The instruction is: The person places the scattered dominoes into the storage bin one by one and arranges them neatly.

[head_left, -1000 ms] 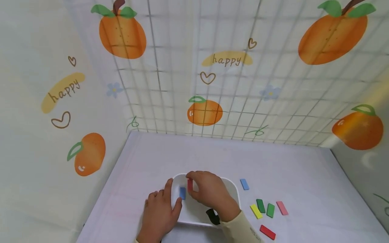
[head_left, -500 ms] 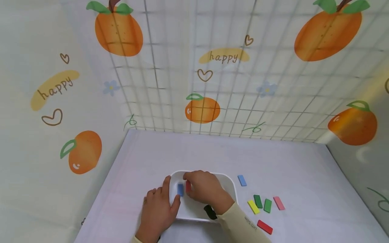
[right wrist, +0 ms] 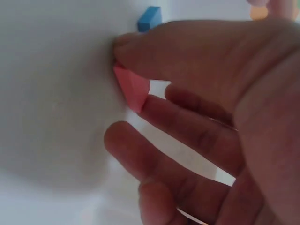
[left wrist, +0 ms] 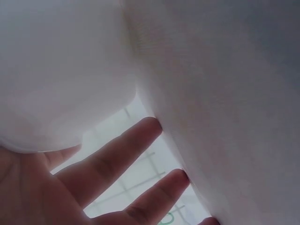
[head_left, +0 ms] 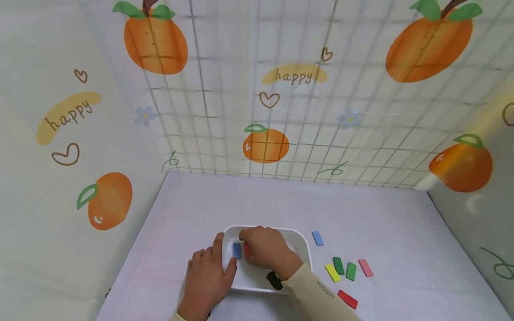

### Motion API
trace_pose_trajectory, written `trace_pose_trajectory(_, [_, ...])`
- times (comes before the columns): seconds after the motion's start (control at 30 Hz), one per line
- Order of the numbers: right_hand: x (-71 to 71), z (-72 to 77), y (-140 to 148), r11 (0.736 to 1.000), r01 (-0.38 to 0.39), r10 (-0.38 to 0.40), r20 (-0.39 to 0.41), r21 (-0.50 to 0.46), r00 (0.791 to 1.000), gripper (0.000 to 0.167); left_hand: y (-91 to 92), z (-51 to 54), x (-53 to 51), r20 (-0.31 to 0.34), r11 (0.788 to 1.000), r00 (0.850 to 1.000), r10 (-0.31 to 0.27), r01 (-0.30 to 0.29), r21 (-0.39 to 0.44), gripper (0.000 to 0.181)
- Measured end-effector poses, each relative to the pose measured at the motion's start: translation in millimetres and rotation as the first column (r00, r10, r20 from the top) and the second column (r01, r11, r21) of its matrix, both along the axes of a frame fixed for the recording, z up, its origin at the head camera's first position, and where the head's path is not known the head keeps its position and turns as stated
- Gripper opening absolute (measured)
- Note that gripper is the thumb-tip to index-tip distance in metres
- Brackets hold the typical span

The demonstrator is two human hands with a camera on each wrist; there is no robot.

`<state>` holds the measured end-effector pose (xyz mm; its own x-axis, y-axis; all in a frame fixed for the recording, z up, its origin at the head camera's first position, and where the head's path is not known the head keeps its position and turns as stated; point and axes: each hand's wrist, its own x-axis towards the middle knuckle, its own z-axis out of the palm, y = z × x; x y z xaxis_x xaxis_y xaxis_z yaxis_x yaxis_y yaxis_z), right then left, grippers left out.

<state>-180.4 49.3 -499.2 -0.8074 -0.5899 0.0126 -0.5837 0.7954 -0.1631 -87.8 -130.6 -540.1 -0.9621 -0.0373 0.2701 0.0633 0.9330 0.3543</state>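
There is room to pass behind the white tray [head_left: 250, 280], but rightward its wall [head_left: 304, 244] and loose blocks [head_left: 351, 271] obstruct.

Smooth plastic-looking tray [head_left: 250, 277] — matt blocks [head_left: 237, 251].

We classify the site as a small booth around a tabletop [head_left: 361, 214]; we cannot determine the type of room beyond it. We base this on the back panel [head_left: 225, 147], left panel [head_left: 32, 214] and right panel [head_left: 474, 223], which bound the tabletop closely. We note printed oranges [head_left: 266, 146], hearts [head_left: 269, 106] and the word "happy" [head_left: 294, 76], with grid lines [head_left: 203, 87] across the back panel.
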Motion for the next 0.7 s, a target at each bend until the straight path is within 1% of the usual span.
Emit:
trace_pose_trajectory(0.17, [2.4,2.1,-1.5,1.0,0.002,-0.002,-0.009,-0.003,1.0,0.029,-0.6,0.9,1.8,-0.009,1.0,1.0,-0.003,0.003,0.004,0.073])
trace_pose_trajectory(0.23, [1.6,2.2,-2.0,1.0,0.007,-0.007,-0.006,-0.004,1.0,0.031,-1.1,2.1,1.7,-0.014,1.0,1.0,-0.003,0.003,0.009,0.073])
trace_pose_trajectory(0.4, [0.2,0.4,-2.8,1.0,0.02,-0.02,0.01,-0.001,1.0,0.036,-1.3,4.3,2.2,0.016,1.0,1.0,0.0,0.0,0.019,0.073])
trace_pose_trajectory(0.5, [0.6,-0.1,-3.1,1.0,0.023,-0.023,0.011,0.001,1.0,0.035,-0.6,3.8,2.4,0.023,1.0,1.0,-0.004,0.003,0.023,0.073])
trace_pose_trajectory(0.7, [1.7,-0.4,-3.7,1.0,0.01,-0.01,0.009,-0.012,1.0,0.035,0.6,2.4,3.1,-0.02,1.0,1.0,0.0,0.0,0.006,0.072])
